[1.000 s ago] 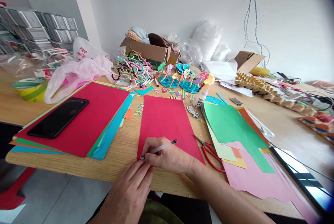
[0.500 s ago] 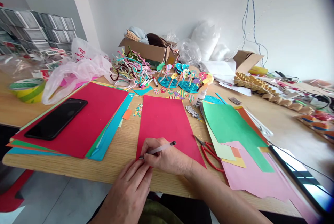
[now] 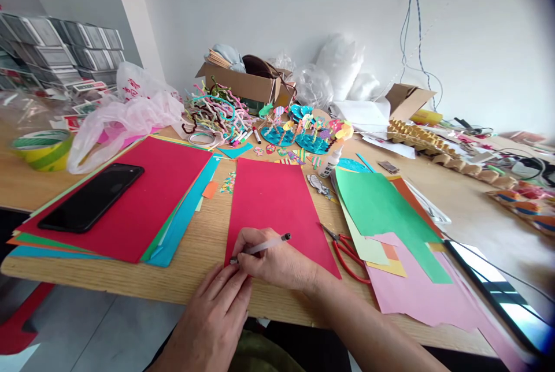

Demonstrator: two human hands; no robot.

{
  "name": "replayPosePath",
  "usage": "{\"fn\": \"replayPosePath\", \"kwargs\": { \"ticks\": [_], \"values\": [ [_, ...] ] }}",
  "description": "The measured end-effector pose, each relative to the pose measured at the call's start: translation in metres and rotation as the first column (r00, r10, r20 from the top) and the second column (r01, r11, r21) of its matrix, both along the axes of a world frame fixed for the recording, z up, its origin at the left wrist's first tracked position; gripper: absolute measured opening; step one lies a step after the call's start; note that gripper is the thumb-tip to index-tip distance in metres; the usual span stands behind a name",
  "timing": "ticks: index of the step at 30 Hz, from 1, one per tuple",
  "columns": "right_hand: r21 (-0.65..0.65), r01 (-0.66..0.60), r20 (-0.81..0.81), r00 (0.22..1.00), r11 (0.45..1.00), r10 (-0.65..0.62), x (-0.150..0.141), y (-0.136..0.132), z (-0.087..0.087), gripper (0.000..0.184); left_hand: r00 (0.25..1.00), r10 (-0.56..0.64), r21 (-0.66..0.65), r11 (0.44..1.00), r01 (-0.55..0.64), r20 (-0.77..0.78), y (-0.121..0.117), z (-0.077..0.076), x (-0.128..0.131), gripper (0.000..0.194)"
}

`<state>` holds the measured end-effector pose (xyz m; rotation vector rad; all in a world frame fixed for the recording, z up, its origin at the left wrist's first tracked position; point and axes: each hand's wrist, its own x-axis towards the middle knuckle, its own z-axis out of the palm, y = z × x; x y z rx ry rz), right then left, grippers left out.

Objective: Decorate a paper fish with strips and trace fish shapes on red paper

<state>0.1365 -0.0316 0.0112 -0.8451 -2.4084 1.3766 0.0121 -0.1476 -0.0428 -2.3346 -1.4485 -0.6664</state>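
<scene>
A red sheet of paper (image 3: pixel 273 198) lies at the middle of the table's near edge. My right hand (image 3: pixel 273 259) is closed around a pen (image 3: pixel 266 245) with a pale, see-through barrel and dark ends. Its tip points down at the sheet's lower left corner, where my fingers partly hide it. Flat across that corner and the table edge rests my left hand (image 3: pixel 223 297), fingers stretched out and touching the right hand's fingers. Red-handled scissors (image 3: pixel 349 256) lie beside the sheet's right edge, near my right wrist.
Left is a stack of coloured paper (image 3: pixel 173 187) with a black phone (image 3: pixel 93 196) on it. Green paper (image 3: pixel 381 198) and pink paper (image 3: pixel 411 285) lie right, beside a tablet (image 3: pixel 494 291). Behind stand a glue bottle (image 3: pixel 330 163), pipe cleaners (image 3: pixel 217 112) and a cardboard box (image 3: pixel 247 83).
The view has shifted very slightly. Both hands and the pen stay in nearly the same place on the red sheet.
</scene>
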Motion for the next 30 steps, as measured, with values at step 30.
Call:
{"fn": "replayPosePath", "kwargs": {
  "ticks": [30],
  "values": [
    [-0.038,-0.029,0.017,0.999,0.999,0.030,0.0038,0.0090,0.0024,0.015,0.999,-0.029,-0.009,1.000,0.029,-0.030,0.0074,0.0036,0.0005,0.035]
  ]
}}
